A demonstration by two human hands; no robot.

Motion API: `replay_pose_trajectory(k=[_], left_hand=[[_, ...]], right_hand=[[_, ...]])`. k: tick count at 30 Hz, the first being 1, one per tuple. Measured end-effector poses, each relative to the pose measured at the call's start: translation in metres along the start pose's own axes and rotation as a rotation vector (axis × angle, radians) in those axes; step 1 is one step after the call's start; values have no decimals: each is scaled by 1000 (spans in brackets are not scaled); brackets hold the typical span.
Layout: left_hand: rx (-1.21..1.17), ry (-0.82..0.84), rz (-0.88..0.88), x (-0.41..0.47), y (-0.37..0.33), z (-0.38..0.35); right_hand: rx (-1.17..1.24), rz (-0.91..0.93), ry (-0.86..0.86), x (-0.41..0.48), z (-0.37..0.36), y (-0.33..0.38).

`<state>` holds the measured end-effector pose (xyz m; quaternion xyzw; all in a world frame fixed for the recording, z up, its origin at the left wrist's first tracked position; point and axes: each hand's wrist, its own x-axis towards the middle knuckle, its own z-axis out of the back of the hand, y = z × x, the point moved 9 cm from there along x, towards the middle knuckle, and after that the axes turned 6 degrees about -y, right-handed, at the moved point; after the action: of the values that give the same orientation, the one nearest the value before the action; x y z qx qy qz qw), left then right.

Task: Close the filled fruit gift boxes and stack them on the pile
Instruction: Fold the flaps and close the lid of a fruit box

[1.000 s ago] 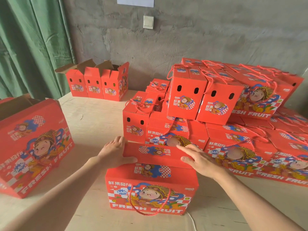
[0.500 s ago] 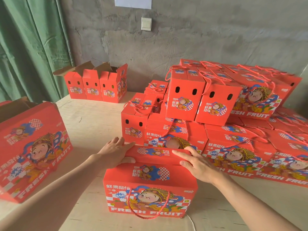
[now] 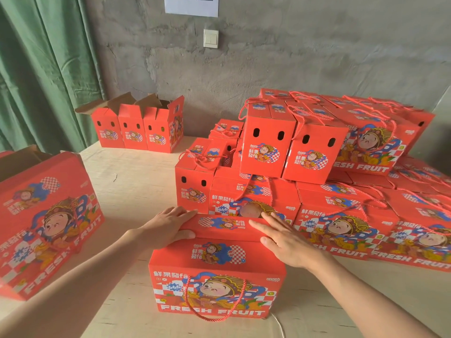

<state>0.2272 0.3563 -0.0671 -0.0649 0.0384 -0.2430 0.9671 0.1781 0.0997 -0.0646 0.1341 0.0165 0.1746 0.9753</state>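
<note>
A red fruit gift box (image 3: 217, 284) with a cartoon figure and a red rope handle stands on the wooden table right in front of me. Its far lid flap (image 3: 227, 228) is folded nearly flat over the top. My left hand (image 3: 168, 228) lies on the flap's left end, thumb hooked under its near edge. My right hand (image 3: 285, 242) rests flat on the flap's right end, fingers spread. Behind and to the right rises the pile of closed red boxes (image 3: 317, 154), two layers high.
A large red box (image 3: 46, 223) with its top open leans at the left table edge. Three open-topped boxes (image 3: 139, 128) stand at the back left by the green curtain (image 3: 44, 69). A white cable (image 3: 278, 323) runs off near the front box.
The far lid flap has come down from tilted to nearly flat. Both hands followed it, my right hand sliding further onto the top.
</note>
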Motion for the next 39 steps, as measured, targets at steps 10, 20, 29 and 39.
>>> replay_pose_trajectory(k=[10, 20, 29, 39], left_hand=[[-56, 19, -39, 0, 2, -2], [3, 62, -118, 0, 0, -2], [45, 52, -190, -2, -5, -1], [163, 4, -56, -4, -18, -14]], right_hand=[[-214, 11, 32, 6, 4, 7], [-168, 91, 129, 22, -9, 43], [-286, 206, 70, 28, -8, 44], [-185, 181, 89, 26, -24, 40]])
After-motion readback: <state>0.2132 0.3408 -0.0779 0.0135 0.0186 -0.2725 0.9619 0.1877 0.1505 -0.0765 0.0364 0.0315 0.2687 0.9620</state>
